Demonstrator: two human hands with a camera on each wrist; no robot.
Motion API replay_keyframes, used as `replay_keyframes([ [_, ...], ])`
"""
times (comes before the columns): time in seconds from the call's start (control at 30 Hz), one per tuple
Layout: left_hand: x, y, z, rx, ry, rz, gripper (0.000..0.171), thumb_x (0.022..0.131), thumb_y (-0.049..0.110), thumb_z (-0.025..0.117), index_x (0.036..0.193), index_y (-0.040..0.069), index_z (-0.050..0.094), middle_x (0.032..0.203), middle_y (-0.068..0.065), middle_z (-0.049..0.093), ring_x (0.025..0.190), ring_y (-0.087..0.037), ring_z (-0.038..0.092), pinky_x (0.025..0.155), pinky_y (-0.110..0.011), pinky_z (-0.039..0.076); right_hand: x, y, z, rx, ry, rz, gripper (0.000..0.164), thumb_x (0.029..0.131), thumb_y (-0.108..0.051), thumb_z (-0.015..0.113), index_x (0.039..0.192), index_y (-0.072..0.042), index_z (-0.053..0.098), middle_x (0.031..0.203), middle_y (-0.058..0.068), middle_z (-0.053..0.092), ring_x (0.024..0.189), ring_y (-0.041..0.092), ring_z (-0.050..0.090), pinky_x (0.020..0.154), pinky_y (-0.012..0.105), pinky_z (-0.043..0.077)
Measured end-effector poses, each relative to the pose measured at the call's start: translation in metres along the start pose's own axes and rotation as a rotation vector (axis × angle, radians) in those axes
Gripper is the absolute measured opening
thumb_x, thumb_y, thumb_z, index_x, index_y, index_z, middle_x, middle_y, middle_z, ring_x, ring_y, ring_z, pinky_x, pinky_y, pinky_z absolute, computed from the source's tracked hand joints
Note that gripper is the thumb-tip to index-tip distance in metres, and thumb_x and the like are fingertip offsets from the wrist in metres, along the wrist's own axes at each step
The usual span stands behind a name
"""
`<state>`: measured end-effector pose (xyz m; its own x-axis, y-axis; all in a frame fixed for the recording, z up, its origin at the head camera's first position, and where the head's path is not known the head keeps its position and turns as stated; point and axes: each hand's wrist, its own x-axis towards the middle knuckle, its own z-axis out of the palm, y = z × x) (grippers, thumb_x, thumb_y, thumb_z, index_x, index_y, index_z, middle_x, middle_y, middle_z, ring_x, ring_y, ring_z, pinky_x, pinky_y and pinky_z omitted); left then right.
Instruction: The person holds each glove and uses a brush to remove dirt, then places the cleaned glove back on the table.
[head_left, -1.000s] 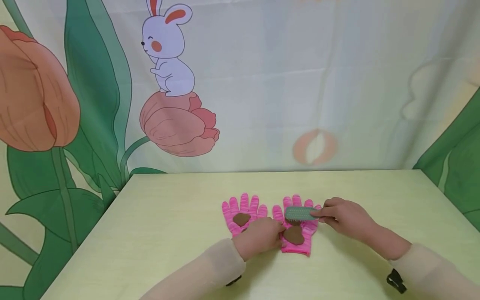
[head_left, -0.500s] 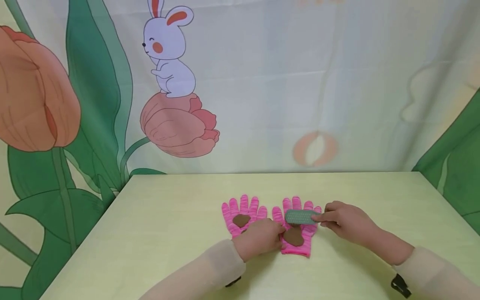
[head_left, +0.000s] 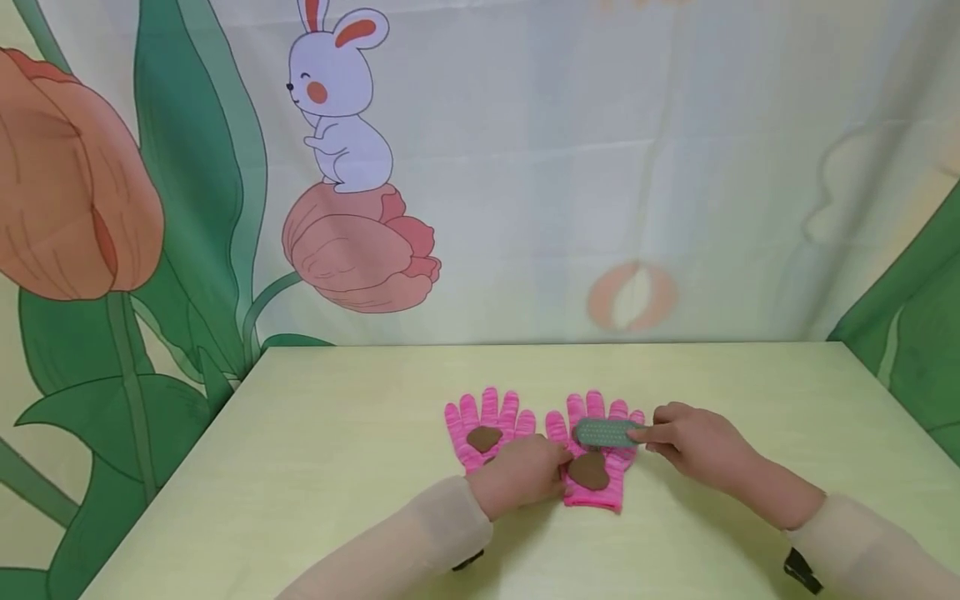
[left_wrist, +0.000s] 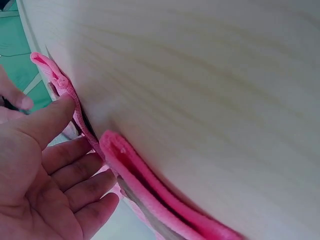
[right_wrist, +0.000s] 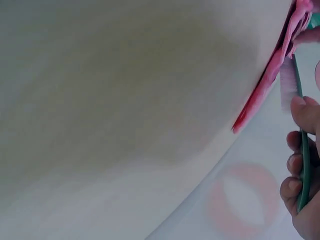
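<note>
Two pink knit gloves lie flat, palm area up, side by side on the table. The left glove point(head_left: 487, 408) and the right glove point(head_left: 596, 498) each carry brown patches. My left hand point(head_left: 520, 471) partly covers the left glove and pinches the near-left edge of the right glove, with thumb and fingertips at the fabric in the left wrist view. My right hand point(head_left: 701, 437) grips the handle of a green brush point(head_left: 603, 432), whose head lies over the right glove just above its large brown patch. In the right wrist view its pale bristles point(right_wrist: 288, 85) face the glove.
A pale yellow-green table point(head_left: 337, 467) bears the gloves. Behind it hangs a curtain point(head_left: 525, 167) printed with a rabbit and tulips. A black strap piece point(head_left: 802, 571) sits below the right sleeve.
The brush has shifted slightly, its head tilting flatter over the right glove and moving a little to the right. The left hand keeps its place at the glove's edge.
</note>
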<state>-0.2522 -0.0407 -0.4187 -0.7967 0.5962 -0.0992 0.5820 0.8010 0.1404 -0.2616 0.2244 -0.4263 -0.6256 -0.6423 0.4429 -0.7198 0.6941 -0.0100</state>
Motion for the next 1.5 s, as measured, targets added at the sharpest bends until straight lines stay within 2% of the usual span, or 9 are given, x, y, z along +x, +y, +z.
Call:
replay_keyframes([
  [0.13, 0.0002, -0.0004, -0.0005, -0.033, -0.013, 0.007, 0.011, 0.093, 0.019, 0.074, 0.085, 0.014, 0.067, 0.069, 0.005, 0.055, 0.061, -0.007, 0.044, 0.059, -0.015, 0.038, 0.0015, -0.0009, -0.0029, -0.035, 0.041, 0.075, 0.028, 0.079, -0.006, 0.084, 0.106, -0.015, 0.083, 0.071, -0.009, 0.053, 0.062, -0.001, 0.030, 0.052, 0.015, 0.028],
  [0.3, -0.0012, -0.0013, -0.0024, -0.007, -0.005, 0.003, 0.010, 0.093, 0.019, 0.074, 0.087, 0.015, 0.067, 0.069, 0.004, 0.057, 0.061, -0.007, 0.044, 0.059, -0.015, 0.037, 0.0051, -0.0048, -0.0050, 0.073, -0.024, 0.005, 0.028, 0.080, -0.005, 0.083, 0.107, -0.015, 0.082, 0.073, -0.009, 0.056, 0.064, -0.003, 0.034, 0.055, 0.014, 0.032],
  [0.5, -0.0030, 0.0004, -0.0042, -0.027, -0.019, -0.014, 0.009, 0.093, 0.019, 0.074, 0.087, 0.015, 0.068, 0.070, 0.005, 0.057, 0.062, -0.007, 0.045, 0.060, -0.016, 0.039, 0.0093, -0.0058, -0.0077, -0.040, -0.007, 0.083, 0.028, 0.081, -0.007, 0.083, 0.108, -0.015, 0.082, 0.069, -0.008, 0.051, 0.062, 0.000, 0.030, 0.053, 0.016, 0.027],
  [0.67, -0.0029, 0.0015, -0.0035, -0.041, -0.018, -0.027, 0.008, 0.093, 0.019, 0.074, 0.099, 0.015, 0.070, 0.071, 0.004, 0.058, 0.063, -0.009, 0.046, 0.060, -0.017, 0.039, 0.0087, -0.0041, -0.0046, 0.087, -0.004, -0.040, 0.029, 0.078, -0.003, 0.084, 0.105, -0.013, 0.083, 0.071, -0.009, 0.056, 0.065, -0.004, 0.032, 0.055, 0.014, 0.032],
  [0.9, -0.0015, 0.0020, -0.0040, -0.028, -0.019, -0.016, 0.015, 0.093, 0.021, 0.075, 0.084, 0.014, 0.066, 0.069, 0.005, 0.055, 0.061, -0.007, 0.044, 0.059, -0.016, 0.038, 0.0082, -0.0001, -0.0003, 0.010, 0.001, 0.051, 0.028, 0.080, -0.003, 0.083, 0.107, -0.012, 0.082, 0.069, -0.007, 0.053, 0.063, -0.001, 0.030, 0.055, 0.015, 0.030],
  [1.03, -0.0015, 0.0019, -0.0037, -0.021, -0.013, -0.011, 0.013, 0.092, 0.022, 0.076, 0.088, 0.015, 0.067, 0.068, 0.005, 0.055, 0.061, -0.007, 0.045, 0.059, -0.017, 0.039, 0.0071, 0.0011, 0.0002, 0.099, -0.021, -0.010, 0.026, 0.080, -0.003, 0.083, 0.106, -0.010, 0.082, 0.071, -0.008, 0.056, 0.065, -0.004, 0.032, 0.056, 0.014, 0.033],
  [1.2, -0.0009, 0.0004, -0.0023, -0.009, -0.014, -0.004, 0.017, 0.093, 0.023, 0.076, 0.084, 0.015, 0.064, 0.067, 0.006, 0.052, 0.061, -0.006, 0.043, 0.058, -0.016, 0.038, 0.0040, 0.0007, -0.0002, 0.010, -0.007, 0.031, 0.028, 0.080, -0.003, 0.083, 0.106, -0.012, 0.082, 0.068, -0.008, 0.049, 0.064, -0.002, 0.026, 0.055, 0.015, 0.027],
  [1.37, -0.0016, 0.0003, -0.0015, -0.026, -0.021, 0.002, 0.016, 0.093, 0.022, 0.076, 0.085, 0.015, 0.064, 0.067, 0.006, 0.050, 0.061, -0.007, 0.043, 0.058, -0.016, 0.037, 0.0018, 0.0006, 0.0008, 0.108, -0.006, -0.009, 0.028, 0.080, -0.003, 0.083, 0.106, -0.010, 0.082, 0.071, -0.010, 0.055, 0.065, -0.006, 0.031, 0.055, 0.014, 0.032],
  [1.5, -0.0018, 0.0000, -0.0015, -0.017, -0.017, -0.007, 0.016, 0.093, 0.022, 0.076, 0.084, 0.015, 0.064, 0.068, 0.005, 0.053, 0.062, -0.007, 0.044, 0.059, -0.017, 0.039, 0.0036, 0.0007, 0.0011, 0.060, -0.035, -0.011, 0.028, 0.081, -0.003, 0.082, 0.107, -0.011, 0.082, 0.067, -0.009, 0.050, 0.064, -0.004, 0.027, 0.055, 0.014, 0.028],
])
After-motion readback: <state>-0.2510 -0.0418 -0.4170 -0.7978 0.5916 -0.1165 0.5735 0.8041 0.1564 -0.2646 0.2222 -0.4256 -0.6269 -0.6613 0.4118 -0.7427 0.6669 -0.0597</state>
